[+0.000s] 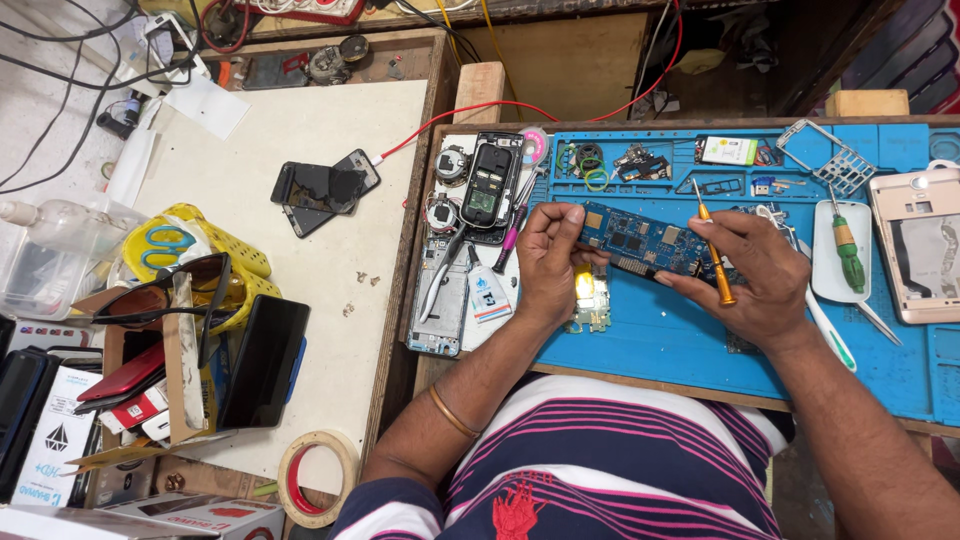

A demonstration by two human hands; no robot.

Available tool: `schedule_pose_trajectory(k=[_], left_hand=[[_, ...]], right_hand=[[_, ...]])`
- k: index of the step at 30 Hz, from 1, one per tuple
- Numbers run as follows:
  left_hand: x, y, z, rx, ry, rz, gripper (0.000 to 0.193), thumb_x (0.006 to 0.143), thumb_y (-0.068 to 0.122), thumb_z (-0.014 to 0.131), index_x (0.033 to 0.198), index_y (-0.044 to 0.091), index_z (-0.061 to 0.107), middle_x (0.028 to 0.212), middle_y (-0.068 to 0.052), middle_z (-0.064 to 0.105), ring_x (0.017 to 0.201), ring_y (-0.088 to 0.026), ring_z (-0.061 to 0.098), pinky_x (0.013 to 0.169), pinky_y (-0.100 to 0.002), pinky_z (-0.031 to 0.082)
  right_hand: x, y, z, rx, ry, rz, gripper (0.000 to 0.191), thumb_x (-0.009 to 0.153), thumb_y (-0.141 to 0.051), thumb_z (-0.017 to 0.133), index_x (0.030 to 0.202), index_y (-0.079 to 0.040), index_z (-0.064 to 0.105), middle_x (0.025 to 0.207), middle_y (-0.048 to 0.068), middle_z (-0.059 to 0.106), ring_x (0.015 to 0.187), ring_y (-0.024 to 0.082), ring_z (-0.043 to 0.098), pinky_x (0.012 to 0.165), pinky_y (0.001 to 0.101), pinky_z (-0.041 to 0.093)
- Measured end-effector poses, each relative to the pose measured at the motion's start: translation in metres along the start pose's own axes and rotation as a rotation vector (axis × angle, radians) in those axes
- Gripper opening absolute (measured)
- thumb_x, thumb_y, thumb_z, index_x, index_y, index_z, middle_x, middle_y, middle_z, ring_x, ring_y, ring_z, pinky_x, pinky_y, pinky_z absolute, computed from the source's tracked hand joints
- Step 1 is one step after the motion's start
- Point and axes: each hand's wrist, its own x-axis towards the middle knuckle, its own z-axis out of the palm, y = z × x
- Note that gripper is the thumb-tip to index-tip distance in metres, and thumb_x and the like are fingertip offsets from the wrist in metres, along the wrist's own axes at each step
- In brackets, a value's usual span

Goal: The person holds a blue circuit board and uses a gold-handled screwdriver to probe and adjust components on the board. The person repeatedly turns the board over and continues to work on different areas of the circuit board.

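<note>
While both hands' fingers grasp it, the blue circuit board [640, 243] shows dark chips.

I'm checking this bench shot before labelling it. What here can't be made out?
Head view only:
- Blue circuit board: both ends covered by the left hand and right hand; components too small to identify.
- Orange screwdriver: lower handle hidden in the right hand's fingers.
- Gold phone shell: cut off by the right edge.
- Small board beneath the left hand: partly covered.
</note>
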Motion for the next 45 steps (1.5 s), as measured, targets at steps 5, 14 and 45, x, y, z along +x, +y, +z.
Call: schedule_pose_trajectory(k=[5,14,45], left_hand=[[0.0,0.0,0.0,-0.003,-0.009,-0.018,0.021,0.108,0.027,0.06,0.111,0.006,0.056,0.087,-0.008,0.072,0.073,-0.014,0.073,0.062,-0.025,0.062],[0.0,0.001,0.0,-0.007,-0.014,-0.04,0.025,0.109,0.029,0.059,0.113,0.005,0.056,0.086,-0.008,0.072,0.072,-0.014,0.073,0.062,-0.025,0.062],[-0.001,-0.002,0.001,0.01,-0.027,-0.015,0.026,0.109,0.029,0.06,0.115,0.004,0.056,0.085,-0.007,0.071,0.071,-0.013,0.072,0.062,-0.025,0.062]], right_hand=[[0.0,-0.001,0.0,-0.007,-0.003,-0.001,0.065,0.074,-0.032,0.094,0.129,-0.008,0.067,0.116,0.014,0.069,0.101,0.024,0.07,0.083,0.034,0.062],[-0.002,0.002,0.001,0.001,0.0,0.015,0.067,0.074,-0.033,0.094,0.129,-0.008,0.066,0.116,0.013,0.068,0.102,0.023,0.07,0.083,0.0333,0.062],[-0.004,0.003,0.001,0.015,0.011,0.0,0.068,0.074,-0.033,0.094,0.131,-0.009,0.065,0.118,0.013,0.068,0.103,0.024,0.07,0.084,0.0337,0.062]])
